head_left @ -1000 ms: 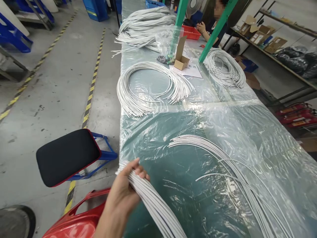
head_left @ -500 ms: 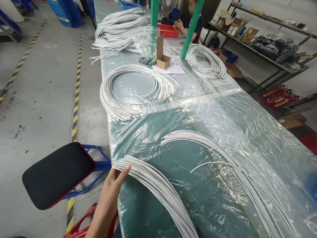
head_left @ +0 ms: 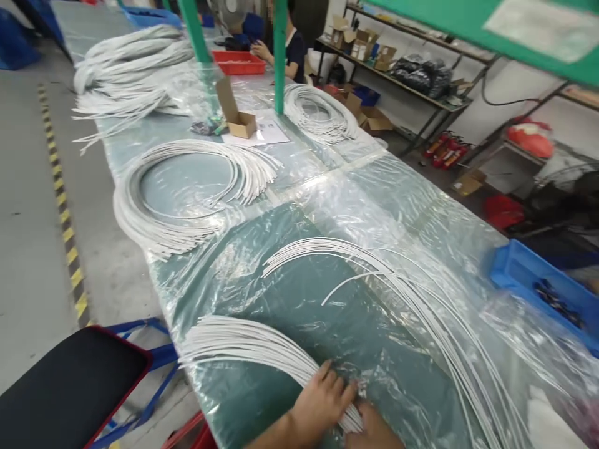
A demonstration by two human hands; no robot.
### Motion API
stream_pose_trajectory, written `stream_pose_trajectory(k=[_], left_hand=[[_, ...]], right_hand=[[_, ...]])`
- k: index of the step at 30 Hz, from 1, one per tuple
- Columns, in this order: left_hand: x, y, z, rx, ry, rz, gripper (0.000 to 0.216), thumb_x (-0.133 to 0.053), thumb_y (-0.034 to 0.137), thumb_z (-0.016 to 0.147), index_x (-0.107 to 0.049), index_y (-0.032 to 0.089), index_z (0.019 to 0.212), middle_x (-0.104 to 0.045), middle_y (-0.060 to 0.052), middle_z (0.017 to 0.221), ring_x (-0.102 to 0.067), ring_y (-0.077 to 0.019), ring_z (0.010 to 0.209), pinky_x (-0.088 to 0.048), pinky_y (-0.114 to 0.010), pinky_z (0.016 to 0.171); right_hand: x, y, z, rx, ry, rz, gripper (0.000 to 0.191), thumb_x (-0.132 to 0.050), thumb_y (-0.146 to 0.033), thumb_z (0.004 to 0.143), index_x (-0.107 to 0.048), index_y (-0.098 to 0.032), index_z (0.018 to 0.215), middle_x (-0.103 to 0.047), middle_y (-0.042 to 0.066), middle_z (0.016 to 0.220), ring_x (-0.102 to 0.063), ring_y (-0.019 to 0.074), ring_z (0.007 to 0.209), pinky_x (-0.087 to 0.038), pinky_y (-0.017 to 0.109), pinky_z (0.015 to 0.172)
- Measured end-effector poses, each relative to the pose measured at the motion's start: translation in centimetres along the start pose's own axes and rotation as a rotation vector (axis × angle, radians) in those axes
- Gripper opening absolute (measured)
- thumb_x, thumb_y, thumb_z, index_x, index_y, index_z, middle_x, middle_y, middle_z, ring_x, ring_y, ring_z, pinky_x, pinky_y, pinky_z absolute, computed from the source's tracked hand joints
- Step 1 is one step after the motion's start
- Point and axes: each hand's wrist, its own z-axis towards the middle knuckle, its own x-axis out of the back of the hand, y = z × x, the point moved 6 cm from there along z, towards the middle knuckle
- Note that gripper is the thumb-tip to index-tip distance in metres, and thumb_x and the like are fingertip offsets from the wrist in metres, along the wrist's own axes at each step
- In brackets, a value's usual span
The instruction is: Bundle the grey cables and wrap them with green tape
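The left hand (head_left: 322,399), which a second ago gripped the bundle of white cables (head_left: 243,346) near its fanned ends at the table's near edge, has slid along it and now presses flat on it, the loose ends well beyond the fingertips. The right hand (head_left: 372,430) has come into view, just beside the left fingers, touching the same bundle.

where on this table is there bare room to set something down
Bare sheet lies between the near cable bundle under the left hand and the fanned cables. The far end, around the cardboard box and coils, is crowded.
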Motion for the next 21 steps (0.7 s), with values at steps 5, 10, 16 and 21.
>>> stream_pose_trajectory(k=[5,10,16,21], left_hand=[[0.4,-2.6,0.9,-0.101,-0.119,0.041,0.017,-0.041,0.011,0.083,-0.058,0.014,0.083,-0.062,-0.008,0.075,-0.059,-0.0223,0.069,-0.043,-0.033,0.06],[1.0,-4.7,1.3,-0.068,-0.191,0.129,0.033,-0.034,-0.003,0.075,-0.06,0.014,0.086,-0.063,-0.009,0.081,-0.06,-0.0239,0.075,-0.044,-0.036,0.067],[0.5,-5.0,2.2,-0.036,-0.253,0.211,0.052,-0.029,-0.009,0.069,-0.061,0.013,0.103,-0.066,-0.013,0.099,-0.062,-0.0252,0.087,-0.046,-0.039,0.077],[0.0,-5.5,2.1,-0.027,-0.231,0.29,0.055,-0.031,-0.01,0.066,-0.065,0.017,0.101,-0.067,-0.01,0.1,-0.062,-0.0234,0.09,-0.047,-0.037,0.08]], right_hand=[[3.4,4.4,-4.8,-0.23,0.014,0.01,0.027,-0.056,-0.02,0.06,-0.067,-0.02,0.085,-0.066,0.007,0.07,-0.063,0.0253,0.064,-0.044,0.032,0.054],[4.9,12.0,-11.6,-0.387,0.162,0.022,0.016,-0.057,-0.022,0.059,-0.065,-0.024,0.073,-0.062,0.0,0.06,-0.062,0.0232,0.062,-0.042,0.03,0.054],[3.0,17.6,-14.3,-0.517,0.393,-0.018,0.034,-0.054,-0.012,0.058,-0.064,-0.019,0.089,-0.067,0.005,0.085,-0.061,0.0257,0.087,-0.044,0.03,0.072],[1.3,19.7,-17.0,-0.631,0.533,-0.021,0.034,-0.049,-0.017,0.066,-0.059,-0.023,0.097,-0.068,0.008,0.09,-0.063,0.0271,0.086,-0.044,0.033,0.069]])
